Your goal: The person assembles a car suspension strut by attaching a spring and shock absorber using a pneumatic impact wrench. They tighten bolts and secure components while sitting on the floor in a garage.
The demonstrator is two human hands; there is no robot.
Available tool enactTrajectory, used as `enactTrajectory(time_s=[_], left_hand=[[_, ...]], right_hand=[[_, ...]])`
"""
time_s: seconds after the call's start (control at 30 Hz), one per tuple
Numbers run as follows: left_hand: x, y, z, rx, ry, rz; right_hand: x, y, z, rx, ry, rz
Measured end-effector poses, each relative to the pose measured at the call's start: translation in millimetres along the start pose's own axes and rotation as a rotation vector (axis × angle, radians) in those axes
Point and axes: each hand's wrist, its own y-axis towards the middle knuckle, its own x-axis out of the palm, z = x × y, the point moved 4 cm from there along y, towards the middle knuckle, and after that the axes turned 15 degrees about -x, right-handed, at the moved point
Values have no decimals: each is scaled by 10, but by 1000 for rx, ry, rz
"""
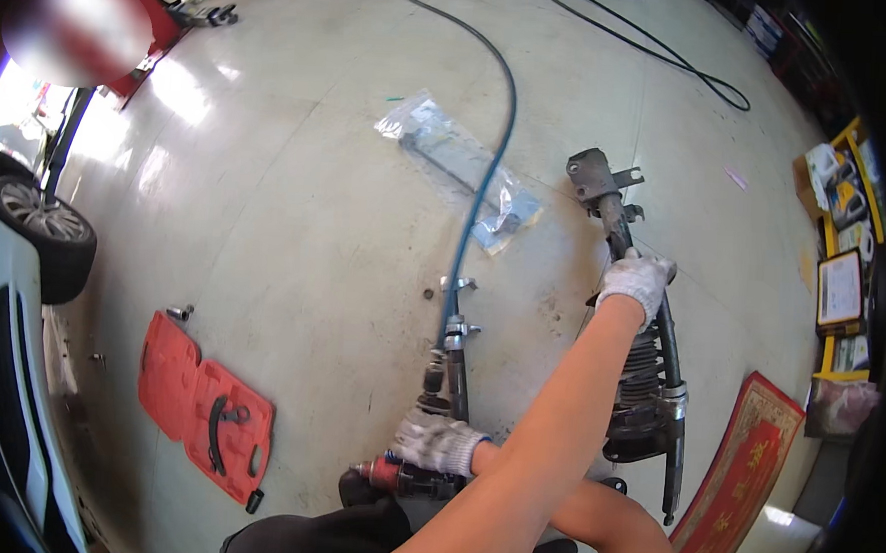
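My arms cross, the left forearm passing over the right. On the right side, my gloved left hand closes around the upper tube of a suspension strut with a dark coil spring. A spring compressor rod with a metal clamp runs along the strut's right side. Lower and to the left, my gloved right hand is wrapped around a red and black air impact wrench. An air hose joins the wrench. A second compressor rod with hooked clamps lies beside the hose fitting.
An open red tool case lies at the left, near a pale car with its wheel. Ahead is a clear plastic bag holding a dark long part. A red mat and yellow shelf with bottles are at the right.
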Motion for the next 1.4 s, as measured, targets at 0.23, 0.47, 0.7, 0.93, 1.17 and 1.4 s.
enactTrajectory(time_s=[0.23,0.47,0.7,0.93,1.17,1.4], left_hand=[[48,-25,-2,-31,-9,49],[-19,-109,-26,-79,56,84],[97,-10,18,26,37,137],[64,-83,35,6,79,106],[142,41,109,25,132,106],[139,141,126,86,188,112]], right_hand=[[44,-255,-251,326,460,82],[-261,-805,-1121,874,1575,574],[-981,-956,-1590,664,1141,476],[-981,-1116,-1975,1220,1907,1122],[-982,-1943,-2588,1533,2117,1527],[-1011,-2221,-3371,1853,1738,2273]])
